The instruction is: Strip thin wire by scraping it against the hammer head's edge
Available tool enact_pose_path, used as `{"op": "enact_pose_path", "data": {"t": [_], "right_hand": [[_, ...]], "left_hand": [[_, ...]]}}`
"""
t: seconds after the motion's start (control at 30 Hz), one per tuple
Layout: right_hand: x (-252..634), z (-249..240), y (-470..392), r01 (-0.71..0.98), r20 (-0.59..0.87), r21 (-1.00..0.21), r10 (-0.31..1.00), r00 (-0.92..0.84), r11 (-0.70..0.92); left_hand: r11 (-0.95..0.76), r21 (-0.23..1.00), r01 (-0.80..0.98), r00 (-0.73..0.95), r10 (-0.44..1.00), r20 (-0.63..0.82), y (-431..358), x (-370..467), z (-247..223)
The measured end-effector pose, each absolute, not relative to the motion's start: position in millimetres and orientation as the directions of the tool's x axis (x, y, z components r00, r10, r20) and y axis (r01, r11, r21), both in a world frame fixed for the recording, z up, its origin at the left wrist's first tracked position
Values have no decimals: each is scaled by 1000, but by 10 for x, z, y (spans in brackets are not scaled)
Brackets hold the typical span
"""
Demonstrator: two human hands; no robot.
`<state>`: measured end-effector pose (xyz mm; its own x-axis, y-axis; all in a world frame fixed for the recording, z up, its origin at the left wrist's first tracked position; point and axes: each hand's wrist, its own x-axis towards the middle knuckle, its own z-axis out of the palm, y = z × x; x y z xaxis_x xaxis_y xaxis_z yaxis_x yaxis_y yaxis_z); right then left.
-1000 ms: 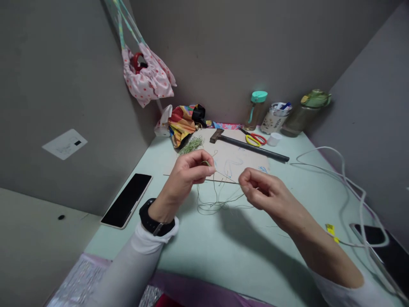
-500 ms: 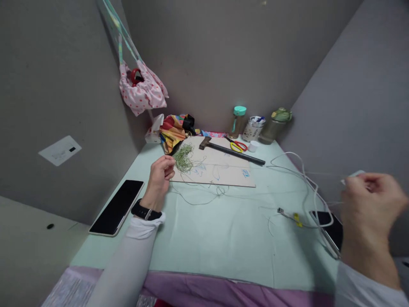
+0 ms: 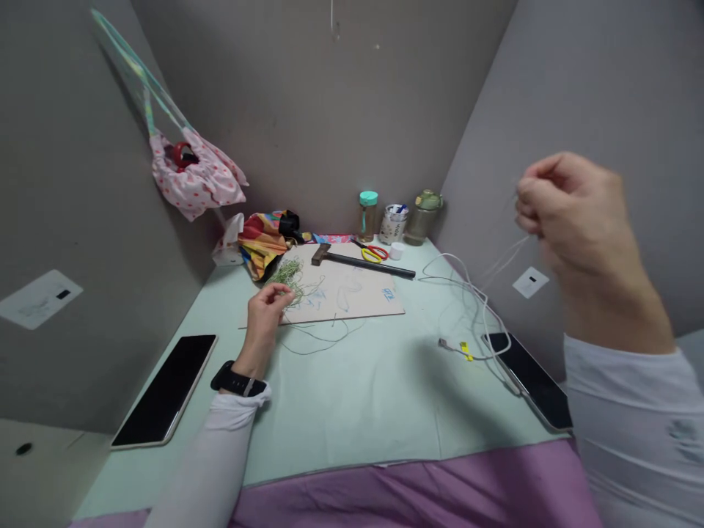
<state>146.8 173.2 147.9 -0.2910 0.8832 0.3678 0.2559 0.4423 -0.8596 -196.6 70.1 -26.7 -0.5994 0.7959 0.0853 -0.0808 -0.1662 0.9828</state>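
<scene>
My left hand (image 3: 262,317), a dark watch on its wrist, pinches at the near edge of a tangle of thin green string (image 3: 290,273). That tangle rests on the left part of a pale board (image 3: 366,302), and loose loops of it spill over the front edge onto the table. High on the right, my right hand (image 3: 577,209) is raised above the table with its fingers closed. Faint, blurred strands show at its fingertips and below it. A hammer (image 3: 368,265) lies across the back of the board, near scissors (image 3: 375,254) with red and yellow handles.
Phones lie at the left (image 3: 168,389) and right (image 3: 531,381), with a white cable (image 3: 484,301) looped by the right one. Bottles and a pen cup (image 3: 392,226) stand at the back. A pink dotted bag (image 3: 201,180) hangs on the left wall.
My right hand has risen from low at the right and moved inward. My left hand stays by the green string, its fingers shifted slightly. The view has turned a little rightward.
</scene>
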Motion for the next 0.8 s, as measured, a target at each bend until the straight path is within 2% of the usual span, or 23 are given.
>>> {"op": "enact_pose_path", "data": {"t": [0.07,0.13,0.23,0.33,0.4,0.47,0.53,0.63,0.73,0.8], "right_hand": [[1389,1702,1626,265,566,-775,817,-112,574],[1327,1837,1527,247,625,-744,777,-73,621],[1210,1750,1433,80,525,-838,837,-157,540],[986,1326,1365,-31,371,-925,885,-282,378],[789,975,1282,-45,213,-975,850,-481,219],[598,678,1162,-33,99,-994,759,-644,101],[445,492,1037,41,32,-995,658,-753,96],[323,396,922,76,41,-981,573,-819,178],[334,385,930,73,70,-976,609,-790,207],[399,376,982,72,80,-976,652,-754,203]], "left_hand": [[-170,982,-84,-580,809,91,691,-1933,-244],[-182,976,-121,-547,832,87,653,-1889,-169],[-203,958,-203,-457,885,90,547,-1767,14],[-236,940,-248,-363,922,136,430,-1614,182],[-252,938,-238,-327,930,167,370,-1530,247],[-252,950,-183,-298,935,190,333,-1466,274],[-246,964,-97,-272,939,212,320,-1416,278],[-240,970,19,-256,937,237,336,-1357,274],[-231,972,42,-242,942,234,366,-1331,274],[-221,975,-7,-222,951,214,385,-1345,274]]}}
